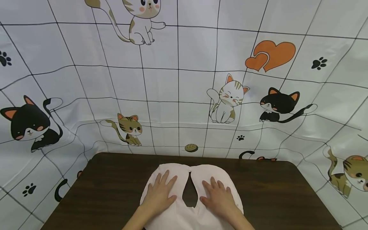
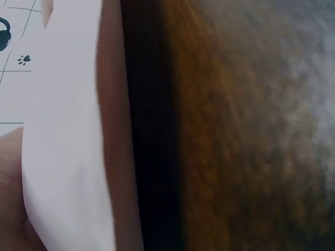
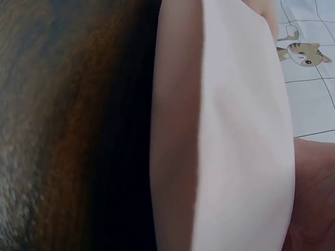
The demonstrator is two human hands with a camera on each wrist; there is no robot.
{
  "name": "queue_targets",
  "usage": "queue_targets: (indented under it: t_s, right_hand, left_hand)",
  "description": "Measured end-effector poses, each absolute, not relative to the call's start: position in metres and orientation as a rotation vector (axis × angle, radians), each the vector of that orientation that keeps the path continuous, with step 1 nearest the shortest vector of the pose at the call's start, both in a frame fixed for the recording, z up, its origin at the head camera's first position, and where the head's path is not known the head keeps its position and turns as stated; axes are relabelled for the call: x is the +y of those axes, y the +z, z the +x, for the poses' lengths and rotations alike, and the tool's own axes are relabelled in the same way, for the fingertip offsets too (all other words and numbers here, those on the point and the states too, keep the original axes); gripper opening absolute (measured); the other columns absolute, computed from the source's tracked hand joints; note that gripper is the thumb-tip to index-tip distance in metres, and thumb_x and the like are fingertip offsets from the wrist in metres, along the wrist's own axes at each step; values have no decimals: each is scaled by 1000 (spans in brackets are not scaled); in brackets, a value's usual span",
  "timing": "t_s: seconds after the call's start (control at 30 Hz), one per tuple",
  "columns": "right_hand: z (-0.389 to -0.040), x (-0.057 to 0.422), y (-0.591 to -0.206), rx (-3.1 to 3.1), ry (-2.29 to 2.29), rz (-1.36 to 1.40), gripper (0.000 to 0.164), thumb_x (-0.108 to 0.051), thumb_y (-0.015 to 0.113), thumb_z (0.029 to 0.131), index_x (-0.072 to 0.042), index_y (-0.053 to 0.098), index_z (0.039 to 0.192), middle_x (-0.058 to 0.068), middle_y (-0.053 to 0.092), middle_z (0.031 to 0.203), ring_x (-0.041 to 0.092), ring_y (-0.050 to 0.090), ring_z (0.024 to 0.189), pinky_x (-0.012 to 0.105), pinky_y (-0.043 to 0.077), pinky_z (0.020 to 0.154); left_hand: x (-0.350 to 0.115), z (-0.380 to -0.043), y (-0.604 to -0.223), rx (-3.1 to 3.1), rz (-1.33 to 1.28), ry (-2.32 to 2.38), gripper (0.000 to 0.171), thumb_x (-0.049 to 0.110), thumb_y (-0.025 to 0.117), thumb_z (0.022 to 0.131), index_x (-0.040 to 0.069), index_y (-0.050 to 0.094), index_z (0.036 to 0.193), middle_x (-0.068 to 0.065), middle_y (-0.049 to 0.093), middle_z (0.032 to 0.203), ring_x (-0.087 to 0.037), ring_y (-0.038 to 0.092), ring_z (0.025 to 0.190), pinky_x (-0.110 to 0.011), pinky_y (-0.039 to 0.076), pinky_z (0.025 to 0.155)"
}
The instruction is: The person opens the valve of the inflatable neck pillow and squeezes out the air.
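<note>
A pale pink U-shaped neck pillow (image 1: 211,171) lies flat on the dark wooden table (image 1: 276,191), its two rounded arms meeting at the far side around a teardrop-shaped gap. On its left arm rests my left hand (image 1: 158,195), fingers spread and straight. My right hand (image 1: 220,198) lies on the other arm with fingers extended. From the left wrist, the side of the pillow (image 2: 65,136) stands close up, with a bit of hand at the edge. The right wrist view likewise shows the pillow's side (image 3: 243,136) and part of the hand (image 3: 319,193).
Behind the table hangs a white sheet (image 1: 161,83) with black grid lines, printed cats, paw prints and orange hearts. It also runs along both sides of the table. Dark tabletop extends left and right of the pillow.
</note>
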State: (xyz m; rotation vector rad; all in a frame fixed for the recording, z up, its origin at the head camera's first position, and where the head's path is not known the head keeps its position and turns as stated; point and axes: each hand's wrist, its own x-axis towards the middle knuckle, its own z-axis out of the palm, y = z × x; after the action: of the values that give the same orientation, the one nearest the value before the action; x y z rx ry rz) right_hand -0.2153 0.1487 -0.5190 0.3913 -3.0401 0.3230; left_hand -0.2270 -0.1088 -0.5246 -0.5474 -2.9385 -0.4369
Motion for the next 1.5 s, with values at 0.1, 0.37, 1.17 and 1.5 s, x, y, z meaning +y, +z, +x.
queue_targets:
  t_s: [0.1,0.37,1.17,1.5]
  right_hand:
    - [-216,148,-518,-3043,313,398,56,-50,61,84,-20,56,132,16,46,139,40,41,126,66,33,91]
    - [-215,151,-512,-3033,330,422,55,-46,62,84,-16,57,129,16,48,137,39,43,124,64,34,90]
    - [-185,164,-503,-2975,443,474,54,-45,61,87,-17,55,133,12,45,141,35,43,126,58,35,95]
    - [-182,166,-517,-3102,425,514,60,-53,56,88,-18,51,137,14,39,146,39,36,130,65,27,97]
  left_hand:
    - [-110,-228,-526,-2930,-545,-402,64,44,65,84,23,45,141,-12,28,152,-44,25,135,-72,30,89]
    - [-113,-220,-520,-2925,-588,-504,60,42,64,86,23,46,141,-11,29,152,-41,22,137,-70,28,93]
    - [-115,-166,-490,-2926,-696,-401,50,46,56,91,24,51,136,-9,40,144,-36,31,133,-64,32,96]
    - [-115,-169,-510,-2895,-701,-381,48,45,55,92,20,55,132,-9,43,143,-33,35,131,-59,36,93]
